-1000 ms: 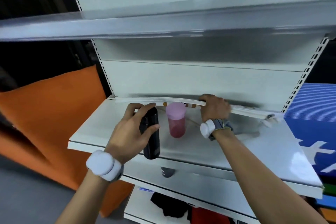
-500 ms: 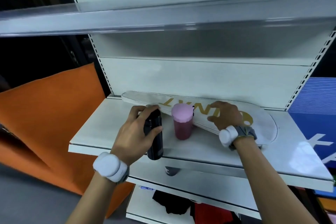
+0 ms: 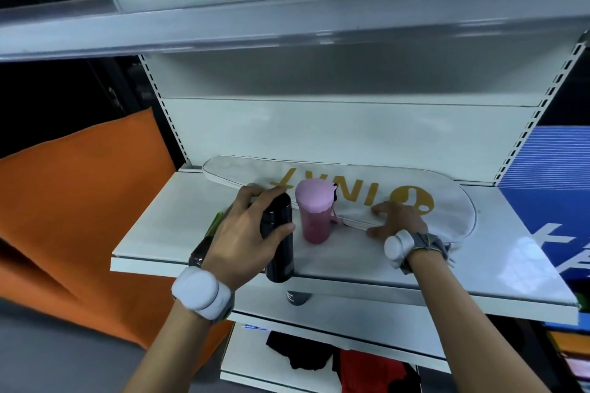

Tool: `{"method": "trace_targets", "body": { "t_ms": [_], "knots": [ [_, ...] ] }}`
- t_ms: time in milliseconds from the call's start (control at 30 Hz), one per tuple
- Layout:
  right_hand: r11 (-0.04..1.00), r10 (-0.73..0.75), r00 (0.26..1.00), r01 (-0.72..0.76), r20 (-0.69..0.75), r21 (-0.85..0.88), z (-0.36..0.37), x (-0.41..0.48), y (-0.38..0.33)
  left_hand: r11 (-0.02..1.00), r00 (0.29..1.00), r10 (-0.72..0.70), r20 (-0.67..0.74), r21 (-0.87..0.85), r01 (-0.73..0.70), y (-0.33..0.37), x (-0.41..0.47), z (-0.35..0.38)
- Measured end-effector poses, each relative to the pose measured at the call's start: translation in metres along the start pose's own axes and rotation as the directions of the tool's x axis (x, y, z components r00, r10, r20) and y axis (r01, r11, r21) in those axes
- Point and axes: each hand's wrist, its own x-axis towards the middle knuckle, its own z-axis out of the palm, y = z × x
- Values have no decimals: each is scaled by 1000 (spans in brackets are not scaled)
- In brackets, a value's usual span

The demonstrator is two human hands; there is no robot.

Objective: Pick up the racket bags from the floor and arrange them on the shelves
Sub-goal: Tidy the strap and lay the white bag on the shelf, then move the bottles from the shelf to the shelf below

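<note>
We are flattening the bag (image 3: 348, 191) along the shelf (image 3: 159, 233) back at 12 o'clock, right hand (image 3: 397, 220) fingers spread wide, left hand (image 3: 245, 233) gripping the black bottle (image 3: 281, 252) clear.

Both arms reach forward over the white shelf (image 3: 178, 226).

The left hand (image 3: 245, 230) is wrapped around a black bottle (image 3: 278, 239) near the shelf's front edge, thumb on the right side, white band on the wrist. The right hand (image 3: 396, 220) lies palm-down farther back on the shelf, fingers spread flat, a white and grey band at the wrist.
</note>
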Motion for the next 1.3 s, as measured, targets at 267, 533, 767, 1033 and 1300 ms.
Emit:
{"method": "trace_targets", "body": {
  "t_ms": [267,533,767,1033,1300],
  "knots": [
    [995,10,1000,-10,2,98,-9,-23,-12,998,999,48,25,-48,-47,15,1,8],
    [919,-252,955,187,153,347,-10,-124,-48,981,984,162,79,-116,-153,50,-5,16],
    [885,-197,978,205,-62,418,17,-153,-28,952,943,288,168,-156,-263,77,-23,46],
    [918,-65,998,50,24,393,54,-173,28,935,867,322,379,-269,-230,76,-54,97],
    [925,117,984,-158,136,346,120,-167,85,964,862,226,454,-231,-131,64,-77,151]
  ]
}}
